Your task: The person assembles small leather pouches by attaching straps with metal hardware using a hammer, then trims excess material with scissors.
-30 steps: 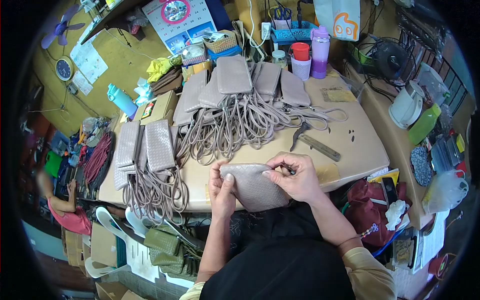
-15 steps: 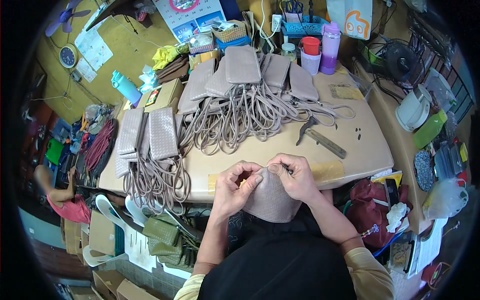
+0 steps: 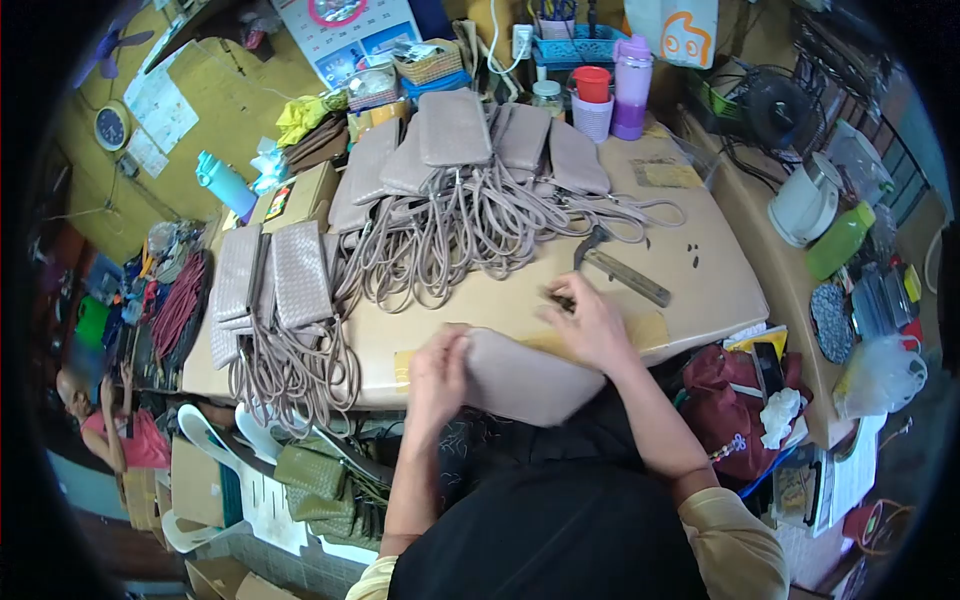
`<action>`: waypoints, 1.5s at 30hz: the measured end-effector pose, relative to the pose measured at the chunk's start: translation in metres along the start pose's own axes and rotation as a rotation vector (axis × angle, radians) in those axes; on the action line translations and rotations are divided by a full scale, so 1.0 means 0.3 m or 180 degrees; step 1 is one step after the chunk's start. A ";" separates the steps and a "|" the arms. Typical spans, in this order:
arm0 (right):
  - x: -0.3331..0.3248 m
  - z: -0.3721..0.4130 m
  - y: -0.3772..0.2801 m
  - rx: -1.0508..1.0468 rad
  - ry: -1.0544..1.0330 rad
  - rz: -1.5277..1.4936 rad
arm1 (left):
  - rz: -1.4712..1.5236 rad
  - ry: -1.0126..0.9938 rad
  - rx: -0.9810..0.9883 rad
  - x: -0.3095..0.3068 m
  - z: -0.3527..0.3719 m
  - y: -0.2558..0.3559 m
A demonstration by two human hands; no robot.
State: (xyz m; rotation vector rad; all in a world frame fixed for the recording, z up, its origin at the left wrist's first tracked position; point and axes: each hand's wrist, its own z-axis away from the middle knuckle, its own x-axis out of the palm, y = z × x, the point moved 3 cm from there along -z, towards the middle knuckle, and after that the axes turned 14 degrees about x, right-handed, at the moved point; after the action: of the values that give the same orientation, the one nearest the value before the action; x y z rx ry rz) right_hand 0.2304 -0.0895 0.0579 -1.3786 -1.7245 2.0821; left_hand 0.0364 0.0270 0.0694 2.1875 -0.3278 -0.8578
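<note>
My left hand (image 3: pixel 440 372) grips the left end of a taupe pouch (image 3: pixel 530 378) at the table's front edge, above my lap. Off the pouch, to its upper right, is my right hand (image 3: pixel 590 320), blurred, its fingers closed round small dark pieces that I cannot make out. A hammer (image 3: pixel 628 277) with a wooden handle lies just beyond that hand. Behind are piled taupe pouches (image 3: pixel 455 128) with looped straps (image 3: pixel 430 235), and another group of pouches (image 3: pixel 300 272) lies at the left.
Bottles, including a purple one (image 3: pixel 630 90), and baskets line the table's back. A kettle (image 3: pixel 803 205) stands at the right. A maroon bag (image 3: pixel 725 400) is below the right edge. Green pouches (image 3: pixel 320 480) lie on a white chair. Another person (image 3: pixel 125 435) sits at far left.
My right hand has let go of the pouch and moved up, away from it. The pouch has turned flatter and wider in my left hand. The other person's arms are raised.
</note>
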 end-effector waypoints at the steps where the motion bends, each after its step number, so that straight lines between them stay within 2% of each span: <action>1: -0.011 -0.023 0.089 0.0161 0.0477 0.0579 | 0.0067 0.0205 -0.0196 -0.014 0.015 -0.081; 2: -0.021 -0.037 0.164 0.0176 0.0482 0.0590 | 0.0083 0.0194 -0.0199 -0.015 0.020 -0.133; 3: -0.032 -0.047 0.239 0.0341 0.0538 0.0899 | 0.0601 0.0507 -0.0395 -0.021 0.030 -0.184; 4: -0.040 -0.047 0.257 0.0503 0.0579 0.1206 | 0.1111 0.0828 -0.0599 -0.021 0.043 -0.221; 5: -0.041 -0.048 0.263 0.0500 0.0562 0.1208 | 0.1105 0.0838 -0.0613 -0.009 0.048 -0.243; 7: -0.056 -0.046 0.209 0.0201 0.0510 0.0466 | 0.1155 0.0970 -0.0529 0.010 0.050 -0.275; 8: -0.040 -0.063 0.194 0.0201 0.0501 0.0464 | 0.1120 0.0970 -0.0449 0.020 0.055 -0.300; 10: 0.032 -0.104 0.132 -0.0479 0.0054 0.0574 | 0.1127 0.1039 -0.0477 0.047 0.051 -0.305; 11: 0.061 -0.141 0.116 -0.0462 0.0043 0.0564 | 0.1137 0.1109 -0.0497 0.056 0.047 -0.310; 13: 0.096 -0.177 0.054 -0.1473 0.0942 0.1224 | 0.1056 0.1115 -0.0462 0.061 0.058 -0.329; 14: 0.095 -0.171 0.053 -0.1471 0.0930 0.1205 | 0.1281 0.1341 -0.0636 0.058 0.067 -0.345; 16: 0.057 -0.158 0.008 -0.1097 0.0287 0.0560 | 0.1575 0.1791 -0.0739 0.042 0.071 -0.344; 17: 0.053 -0.131 0.005 -0.1123 0.0251 0.0554 | 0.1556 0.1831 -0.0749 0.032 0.073 -0.333; 19: 0.094 -0.050 0.050 -0.0087 -0.1529 -0.0473 | 0.2007 0.2131 -0.0768 0.020 0.070 -0.314; 20: 0.110 -0.026 0.071 -0.0088 -0.1533 -0.0455 | 0.2021 0.2144 -0.0771 0.012 0.067 -0.302; 22: 0.127 -0.004 0.137 0.1007 -0.1301 -0.1489 | 0.0668 0.1225 -0.0665 0.006 0.055 -0.268; 23: 0.123 -0.005 0.156 0.1035 -0.1287 -0.1480 | 0.0689 0.1207 -0.0681 0.015 0.055 -0.259; 25: 0.092 -0.012 0.139 0.0638 -0.0692 -0.2221 | 0.0788 0.0723 -0.0359 0.044 0.052 -0.227; 26: 0.107 -0.011 0.132 0.0327 -0.0665 -0.1867 | 0.0840 0.0847 -0.0268 0.044 0.049 -0.213; 27: 0.116 0.004 0.104 0.0310 -0.0658 -0.1864 | 0.0842 0.0854 -0.0252 0.044 0.038 -0.185; 29: 0.133 0.079 -0.029 -0.1343 -0.1302 -0.0732 | 0.0477 0.0891 0.0402 0.033 0.022 -0.111; 30: 0.124 0.091 -0.062 -0.1364 -0.1323 -0.0717 | 0.0318 0.0824 0.0740 0.028 0.022 -0.098; 31: 0.129 0.095 -0.076 -0.0842 -0.1365 -0.0049 | 0.0304 0.0852 0.0731 0.007 0.022 -0.095; 32: 0.135 0.095 -0.072 -0.0315 -0.1386 0.0613 | 0.0901 0.1086 0.0321 -0.029 0.020 -0.104; 33: 0.148 0.088 -0.063 -0.0338 -0.1411 0.0620 | 0.1499 0.1319 -0.0091 -0.065 0.015 -0.113; 35: 0.147 0.042 -0.004 0.0137 -0.0638 -0.2331 | 0.4008 0.1054 -0.0105 -0.150 -0.020 -0.137; 36: 0.142 0.019 0.014 0.0185 -0.0668 -0.2765 | 0.3902 0.1079 -0.0304 -0.139 -0.027 -0.122; 37: 0.157 0.012 0.019 0.0164 -0.0665 -0.2771 | 0.3896 0.1074 -0.0283 -0.128 -0.021 -0.112; 39: 0.174 0.014 0.034 0.0164 -0.0647 -0.4520 | 0.0803 -0.0902 0.0779 -0.069 0.029 -0.054; 41: 0.161 0.018 0.061 0.0321 -0.0649 -0.4576 | 0.0889 -0.1410 -0.0050 -0.006 0.077 -0.014; 42: 0.145 0.021 0.064 0.0508 -0.0777 -0.4709 | 0.1201 -0.1325 -0.0850 0.017 0.103 -0.047; 43: 0.134 0.026 0.067 0.0702 -0.0906 -0.4839 | 0.1208 -0.1333 -0.0860 0.022 0.115 -0.058; 44: 0.120 0.028 0.072 0.0709 -0.0898 -0.4836 | 0.1210 -0.1030 -0.0829 0.017 0.119 -0.068; 45: 0.094 0.025 0.075 0.0484 -0.0471 -0.3910 | 0.1214 -0.0719 -0.0789 0.011 0.117 -0.072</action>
State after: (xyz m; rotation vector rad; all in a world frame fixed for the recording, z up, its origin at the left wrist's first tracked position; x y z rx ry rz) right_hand 0.2187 -0.0863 0.0232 0.0235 -1.6878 1.4903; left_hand 0.0146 0.0208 0.0347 1.7277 -0.6868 -0.8759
